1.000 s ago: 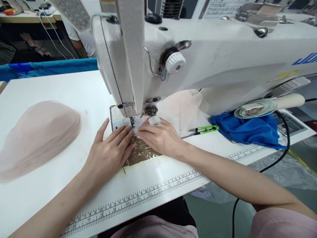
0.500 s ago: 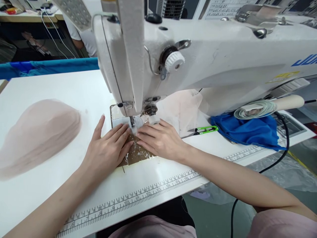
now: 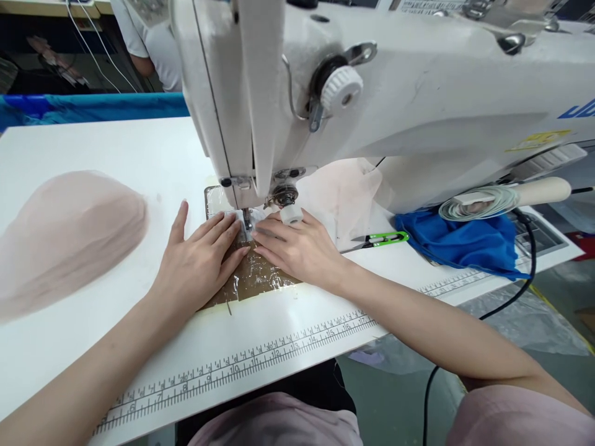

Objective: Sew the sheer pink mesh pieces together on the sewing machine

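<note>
My left hand (image 3: 198, 257) lies flat just left of the presser foot (image 3: 247, 218), one outer finger spread away. Its fingertips press on a small pale piece of fabric (image 3: 235, 217) at the foot. From the right side, my right hand (image 3: 302, 248) rests with its fingers stretched out and tips near the foot, partly behind a small white round part of the machine. Under both hands is a brown plate (image 3: 260, 272) with clear, wrinkled film. The sewing machine (image 3: 395, 93) stands over them. Much of the fabric is hidden by fingers and machine head.
Sheer pink fabric (image 3: 79, 241) lies in a pile at the left; more pale fabric (image 3: 348, 192) is behind my right hand. Green thread snips (image 3: 385, 238) lie beside a blue cloth (image 3: 465, 241). A ruler strip (image 3: 237, 370) runs along the table's front edge. Another person (image 3: 155, 49) is behind.
The camera view has shifted closer, so the machine looks larger. Both hands stay beside the presser foot, with only slight movement.
</note>
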Demonstrator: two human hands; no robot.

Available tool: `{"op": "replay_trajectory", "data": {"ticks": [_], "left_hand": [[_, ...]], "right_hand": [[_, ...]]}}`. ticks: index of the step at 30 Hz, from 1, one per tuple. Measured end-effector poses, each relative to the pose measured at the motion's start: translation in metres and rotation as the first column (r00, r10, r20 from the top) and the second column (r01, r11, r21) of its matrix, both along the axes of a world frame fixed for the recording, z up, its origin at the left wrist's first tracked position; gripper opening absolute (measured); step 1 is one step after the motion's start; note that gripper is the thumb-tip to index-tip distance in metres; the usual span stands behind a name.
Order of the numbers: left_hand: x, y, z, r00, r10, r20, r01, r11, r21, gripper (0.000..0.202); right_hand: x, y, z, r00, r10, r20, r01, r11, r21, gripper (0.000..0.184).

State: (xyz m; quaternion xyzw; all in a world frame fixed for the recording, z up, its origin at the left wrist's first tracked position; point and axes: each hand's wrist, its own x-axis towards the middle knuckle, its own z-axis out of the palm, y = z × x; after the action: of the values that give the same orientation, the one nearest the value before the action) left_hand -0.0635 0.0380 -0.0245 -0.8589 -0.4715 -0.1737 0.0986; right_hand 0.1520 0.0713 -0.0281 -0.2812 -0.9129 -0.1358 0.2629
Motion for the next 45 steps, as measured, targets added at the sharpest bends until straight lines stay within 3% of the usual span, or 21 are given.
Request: {"op": "replay_trajectory", "data": {"ticks": [9, 19, 40, 45], "left_hand": [[0.0, 0.003, -0.004, 0.999, 0.042, 0.029, -0.041, 0.998, -0.04, 0.053], [-0.003, -0.003, 0.002, 0.997, 0.057, 0.046, -0.056, 0.998, -0.03, 0.05], [-0.005, -0.008, 0.004, 0.998, 0.044, 0.034, -0.044, 0.999, 0.016, 0.043], [-0.008, -0.008, 0.005, 0.998, 0.037, 0.053, -0.038, 0.999, 0.026, 0.042]], "right_hand": [[0.0, 0.001, -0.001, 0.996, -0.055, 0.069, 0.059, 0.997, -0.049, 0.027], [0.001, -0.001, -0.001, 0.996, -0.078, 0.053, 0.081, 0.994, -0.07, 0.028], [-0.002, 0.001, -0.002, 0.997, -0.067, 0.048, 0.069, 0.996, -0.052, 0.027], [-0.001, 0.003, -0.001, 0.995, -0.066, 0.07, 0.073, 0.993, -0.098, 0.027]]}}
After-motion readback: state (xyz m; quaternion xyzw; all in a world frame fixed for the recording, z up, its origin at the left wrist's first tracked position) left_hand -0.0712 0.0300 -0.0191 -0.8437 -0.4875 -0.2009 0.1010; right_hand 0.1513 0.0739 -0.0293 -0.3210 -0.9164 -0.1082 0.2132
